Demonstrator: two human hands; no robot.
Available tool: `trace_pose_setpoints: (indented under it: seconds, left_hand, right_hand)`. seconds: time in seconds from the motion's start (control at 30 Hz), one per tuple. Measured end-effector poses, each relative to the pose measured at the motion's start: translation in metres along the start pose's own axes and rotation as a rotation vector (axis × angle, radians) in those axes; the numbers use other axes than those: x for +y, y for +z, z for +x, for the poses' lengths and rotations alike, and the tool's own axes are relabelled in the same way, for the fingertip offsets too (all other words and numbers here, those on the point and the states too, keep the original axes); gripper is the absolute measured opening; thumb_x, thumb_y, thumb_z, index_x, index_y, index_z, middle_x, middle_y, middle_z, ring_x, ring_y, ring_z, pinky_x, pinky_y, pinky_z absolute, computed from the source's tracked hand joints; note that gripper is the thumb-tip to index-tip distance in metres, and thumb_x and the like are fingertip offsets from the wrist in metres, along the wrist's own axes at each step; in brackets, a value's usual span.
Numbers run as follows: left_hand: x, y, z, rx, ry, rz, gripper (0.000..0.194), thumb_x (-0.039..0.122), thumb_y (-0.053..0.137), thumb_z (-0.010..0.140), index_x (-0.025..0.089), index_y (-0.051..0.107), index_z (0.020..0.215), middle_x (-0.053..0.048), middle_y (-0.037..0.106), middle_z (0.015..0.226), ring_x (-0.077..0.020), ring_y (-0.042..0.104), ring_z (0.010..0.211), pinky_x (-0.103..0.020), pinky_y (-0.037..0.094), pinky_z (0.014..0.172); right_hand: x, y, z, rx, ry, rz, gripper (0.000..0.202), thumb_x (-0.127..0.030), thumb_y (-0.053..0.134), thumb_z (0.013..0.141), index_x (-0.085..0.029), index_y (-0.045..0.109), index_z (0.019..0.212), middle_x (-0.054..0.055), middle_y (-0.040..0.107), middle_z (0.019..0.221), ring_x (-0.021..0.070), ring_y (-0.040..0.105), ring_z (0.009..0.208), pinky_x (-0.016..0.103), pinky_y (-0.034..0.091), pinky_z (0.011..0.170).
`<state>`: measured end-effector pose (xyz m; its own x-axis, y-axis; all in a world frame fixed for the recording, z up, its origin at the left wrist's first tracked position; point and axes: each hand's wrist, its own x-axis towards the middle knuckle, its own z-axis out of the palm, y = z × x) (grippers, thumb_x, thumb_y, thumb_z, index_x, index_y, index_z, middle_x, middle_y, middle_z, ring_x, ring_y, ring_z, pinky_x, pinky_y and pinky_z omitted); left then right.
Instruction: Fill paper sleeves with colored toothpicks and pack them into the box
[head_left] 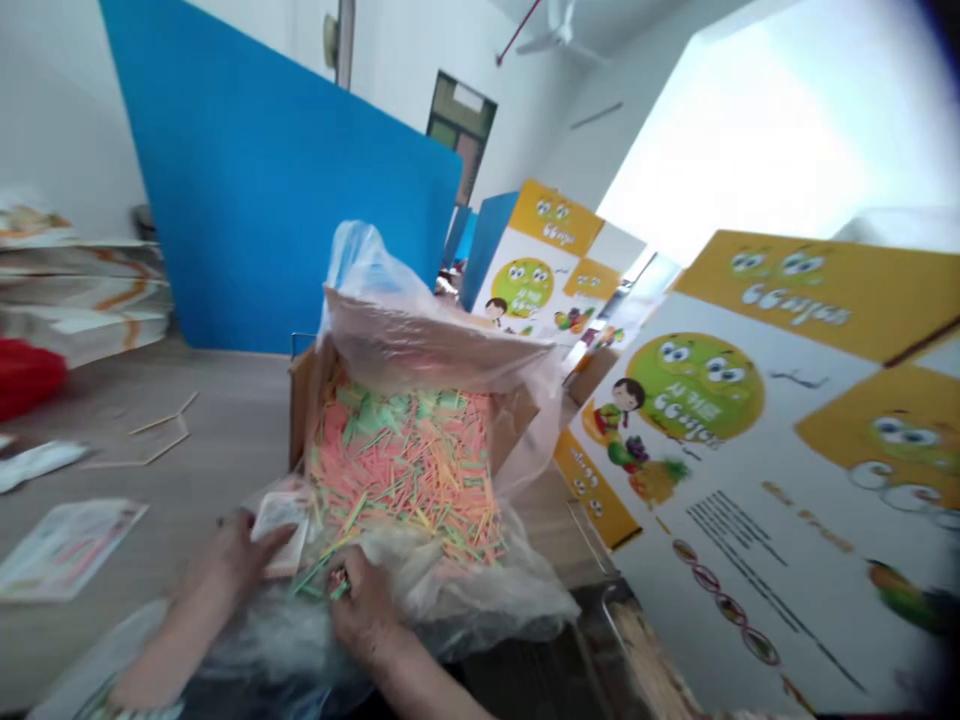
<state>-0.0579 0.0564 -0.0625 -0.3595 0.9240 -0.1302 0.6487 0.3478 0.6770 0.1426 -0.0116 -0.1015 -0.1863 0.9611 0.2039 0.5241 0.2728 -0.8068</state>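
Note:
An open cardboard box (302, 400) lined with a clear plastic bag (480, 590) holds many thin candy sticks (405, 460) in pink, green, yellow and orange. At the box's near left corner my left hand (236, 555) grips a small white packet (283, 520) between thumb and fingers. Just to its right, my right hand (360, 595) is closed around a bunch of the sticks, whose green ends poke out to the left toward the packet. The plastic lining spreads under and around both hands.
A printed packet (67, 548) lies flat on the grey table (225, 400) at the left, near a white wrapper (41, 463) and a red item (28, 378). A blue panel (285, 190) stands behind. Large printed cartons (750, 500) rise on the right.

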Motion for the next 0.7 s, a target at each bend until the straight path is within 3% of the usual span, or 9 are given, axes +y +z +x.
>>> trace_pose_setpoints:
  seconds: [0.1, 0.2, 0.33, 0.43, 0.5, 0.53, 0.6, 0.7]
  left_hand:
    - [0.005, 0.002, 0.007, -0.121, -0.024, -0.019, 0.036, 0.055, 0.065, 0.061, 0.025, 0.046, 0.057, 0.001, 0.052, 0.043, -0.0282, 0.060, 0.057, -0.031, 0.039, 0.053]
    - [0.012, -0.005, 0.001, -0.130, -0.086, -0.171, 0.029, 0.051, 0.060, 0.058, 0.026, 0.048, 0.054, 0.003, 0.055, 0.040, -0.0260, 0.060, 0.055, -0.030, 0.040, 0.051]
    - [0.019, -0.012, -0.001, -0.132, -0.175, -0.315, 0.016, 0.043, 0.060, 0.060, 0.027, 0.057, 0.059, 0.009, 0.059, 0.044, -0.0211, 0.061, 0.055, -0.027, 0.043, 0.052]
    - [0.018, -0.013, -0.004, -0.024, -0.190, -0.313, 0.011, 0.036, 0.063, 0.065, 0.025, 0.060, 0.062, 0.005, 0.060, 0.048, -0.0216, 0.061, 0.059, -0.028, 0.044, 0.054]
    - [0.014, -0.013, -0.010, 0.027, -0.170, -0.252, 0.013, 0.035, 0.065, 0.071, 0.022, 0.066, 0.069, 0.000, 0.064, 0.056, -0.0232, 0.063, 0.065, -0.029, 0.044, 0.057]
    - [0.011, -0.013, -0.013, 0.031, -0.158, -0.222, 0.020, 0.039, 0.064, 0.076, 0.021, 0.071, 0.078, -0.002, 0.068, 0.063, -0.0234, 0.064, 0.067, -0.029, 0.043, 0.058]
    - [0.006, -0.011, -0.019, 0.093, 0.016, -0.121, 0.035, 0.041, 0.055, 0.088, 0.015, 0.075, 0.100, -0.011, 0.074, 0.085, -0.0246, 0.065, 0.074, -0.031, 0.042, 0.061]
    - [0.004, -0.009, -0.027, 0.169, 0.071, -0.023, 0.035, 0.038, 0.049, 0.094, 0.019, 0.075, 0.108, -0.012, 0.072, 0.111, -0.0229, 0.064, 0.090, -0.030, 0.042, 0.071]
  right_hand:
    - [0.009, 0.003, 0.006, 0.076, 0.027, -0.005, 0.027, -0.009, 0.056, 0.067, -0.024, 0.062, 0.089, -0.002, 0.068, 0.078, 0.0175, 0.064, 0.073, 0.027, 0.046, 0.067]
    - [0.011, 0.003, 0.006, 0.119, 0.010, -0.093, 0.019, -0.010, 0.060, 0.065, -0.023, 0.063, 0.079, 0.000, 0.071, 0.081, 0.0219, 0.066, 0.085, 0.034, 0.048, 0.081]
    - [0.008, 0.001, 0.008, 0.023, 0.017, -0.090, 0.024, -0.013, 0.057, 0.076, -0.025, 0.066, 0.094, 0.001, 0.072, 0.086, 0.0214, 0.067, 0.084, 0.033, 0.049, 0.079]
    - [-0.003, -0.009, 0.008, -0.068, 0.066, -0.015, 0.028, -0.019, 0.052, 0.086, -0.024, 0.061, 0.113, 0.001, 0.070, 0.084, 0.0199, 0.066, 0.080, 0.031, 0.049, 0.076]
    - [-0.011, -0.019, 0.007, -0.076, 0.144, 0.051, 0.028, -0.022, 0.046, 0.092, -0.022, 0.058, 0.117, 0.002, 0.069, 0.081, 0.0191, 0.065, 0.078, 0.031, 0.048, 0.075]
    - [-0.014, -0.024, 0.007, -0.103, 0.128, 0.064, 0.026, -0.024, 0.044, 0.094, -0.022, 0.058, 0.115, 0.002, 0.069, 0.082, 0.0191, 0.064, 0.080, 0.031, 0.047, 0.078]
    - [-0.014, -0.032, 0.007, -0.217, 0.001, 0.047, 0.015, -0.026, 0.050, 0.091, -0.023, 0.062, 0.100, 0.004, 0.069, 0.088, 0.0201, 0.062, 0.087, 0.033, 0.045, 0.083]
    - [-0.009, -0.035, 0.007, -0.193, 0.007, 0.121, 0.013, -0.026, 0.048, 0.090, -0.023, 0.061, 0.088, 0.003, 0.067, 0.085, 0.0196, 0.060, 0.084, 0.032, 0.043, 0.082]
